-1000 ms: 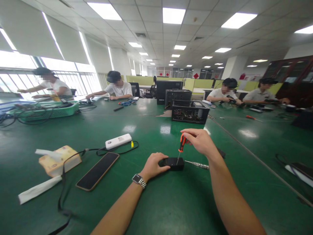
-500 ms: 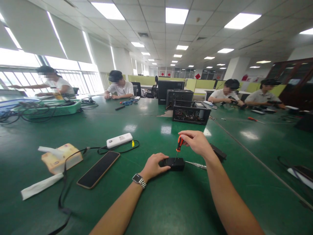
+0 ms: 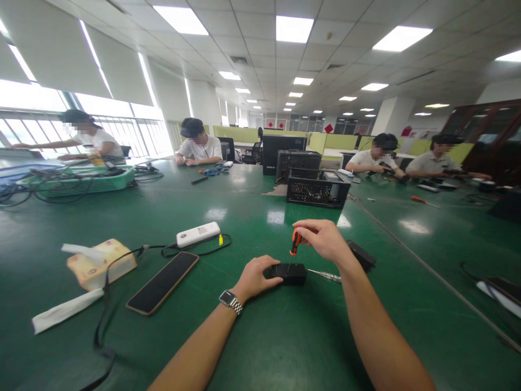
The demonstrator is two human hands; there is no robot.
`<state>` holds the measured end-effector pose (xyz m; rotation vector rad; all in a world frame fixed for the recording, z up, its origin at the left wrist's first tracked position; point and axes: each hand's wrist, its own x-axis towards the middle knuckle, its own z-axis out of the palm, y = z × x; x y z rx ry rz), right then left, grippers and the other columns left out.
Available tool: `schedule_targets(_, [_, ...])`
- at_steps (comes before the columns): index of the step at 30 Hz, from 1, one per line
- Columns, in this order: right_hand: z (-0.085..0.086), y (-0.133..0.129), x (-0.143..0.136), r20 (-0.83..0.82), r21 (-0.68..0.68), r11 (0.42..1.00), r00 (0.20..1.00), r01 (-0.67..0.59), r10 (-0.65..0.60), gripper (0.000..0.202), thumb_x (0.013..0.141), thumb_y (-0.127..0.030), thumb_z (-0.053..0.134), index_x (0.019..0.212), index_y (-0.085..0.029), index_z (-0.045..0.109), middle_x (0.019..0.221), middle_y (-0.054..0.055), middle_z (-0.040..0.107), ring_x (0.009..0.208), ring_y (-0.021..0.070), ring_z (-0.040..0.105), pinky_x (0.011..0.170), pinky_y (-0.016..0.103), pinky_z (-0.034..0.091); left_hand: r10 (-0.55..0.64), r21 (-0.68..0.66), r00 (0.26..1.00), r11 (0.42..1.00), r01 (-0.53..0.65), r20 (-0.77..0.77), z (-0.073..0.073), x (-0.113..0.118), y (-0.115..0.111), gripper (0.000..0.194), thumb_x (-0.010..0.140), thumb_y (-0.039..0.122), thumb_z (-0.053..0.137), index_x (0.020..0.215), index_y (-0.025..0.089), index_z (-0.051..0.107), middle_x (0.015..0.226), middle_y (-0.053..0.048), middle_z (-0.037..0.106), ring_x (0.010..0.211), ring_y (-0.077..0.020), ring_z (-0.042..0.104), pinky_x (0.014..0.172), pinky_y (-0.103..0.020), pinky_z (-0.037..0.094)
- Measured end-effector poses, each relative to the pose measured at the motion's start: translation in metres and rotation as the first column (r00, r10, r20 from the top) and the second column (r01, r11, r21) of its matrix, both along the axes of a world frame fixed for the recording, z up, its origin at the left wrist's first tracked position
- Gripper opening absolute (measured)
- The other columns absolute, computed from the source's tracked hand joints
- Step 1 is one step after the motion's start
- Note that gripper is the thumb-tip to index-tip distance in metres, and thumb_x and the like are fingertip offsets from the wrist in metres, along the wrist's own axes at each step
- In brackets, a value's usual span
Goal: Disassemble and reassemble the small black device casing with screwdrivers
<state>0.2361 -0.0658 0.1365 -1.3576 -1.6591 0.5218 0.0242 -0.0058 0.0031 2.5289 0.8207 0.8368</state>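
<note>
A small black box (image 3: 296, 274) lies on the green table, its left end gripped between the thumb and fingers of my left hand (image 3: 258, 278). My right hand (image 3: 322, 239) is closed round the top of an orange and black screwdriver (image 3: 294, 242). The screwdriver stands nearly upright, and its thin shaft meets the top of the box. Just right of the box lies a clear-handled screwdriver (image 3: 325, 276). Behind my right wrist rests another black piece (image 3: 361, 255).
A phone (image 3: 163, 282), a white power bank (image 3: 198, 234) with a cable and a tissue pack (image 3: 101, 264) lie left. Open computer cases (image 3: 317, 188) stand ahead. A green basket (image 3: 81, 182) is far left. Several people sit across the table (image 3: 260, 336).
The screwdriver tip and my right hand have shifted slightly left along the box. My left hand keeps its hold on the box.
</note>
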Motion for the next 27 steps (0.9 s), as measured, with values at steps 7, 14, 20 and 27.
schedule_targets(7, [0.001,-0.002,-0.002,0.025,0.010,1.000,1.000,-0.017,0.017,0.025,0.082,-0.033,0.058,0.095,-0.017,0.074,0.085,0.005,0.075,0.068,0.0184,0.068,0.061,0.027,0.054,0.000,-0.008,1.000,1.000,0.000,0.001,-0.001,0.000,0.000,0.038,0.076,0.038,0.074,0.109,0.021,0.066,0.103,-0.005,0.069,0.095,-0.0237,0.064,0.084,-0.033,0.048])
schedule_targets(14, [0.006,-0.008,-0.003,0.206,0.085,0.994,0.975,0.067,-0.083,0.021,0.080,-0.039,0.064,0.074,-0.020,0.069,0.066,0.001,0.070,0.059,0.0159,0.061,0.053,0.024,0.042,-0.001,-0.011,1.000,1.000,0.001,0.005,-0.002,-0.001,0.001,0.039,0.075,0.038,0.075,0.109,0.022,0.066,0.102,-0.004,0.069,0.093,-0.0233,0.064,0.084,-0.033,0.048])
schedule_targets(20, [0.001,-0.009,-0.009,0.284,0.124,0.968,0.927,0.218,-0.245,0.040,0.075,-0.054,0.068,0.057,-0.021,0.053,0.052,-0.002,0.059,0.049,0.0132,0.049,0.046,0.023,0.031,0.006,-0.021,1.000,1.000,-0.006,0.002,-0.002,0.000,0.001,0.039,0.074,0.038,0.075,0.108,0.023,0.066,0.102,-0.004,0.069,0.093,-0.0235,0.064,0.084,-0.033,0.048])
schedule_targets(27, [0.001,-0.010,-0.011,0.347,0.129,0.970,0.907,0.205,-0.238,0.035,0.078,-0.050,0.066,0.062,-0.022,0.052,0.052,-0.003,0.056,0.049,0.0134,0.049,0.047,0.023,0.029,0.004,-0.019,1.000,1.000,-0.004,-0.004,0.000,-0.001,0.000,0.039,0.074,0.037,0.075,0.109,0.023,0.066,0.102,-0.004,0.069,0.092,-0.0231,0.064,0.084,-0.033,0.048])
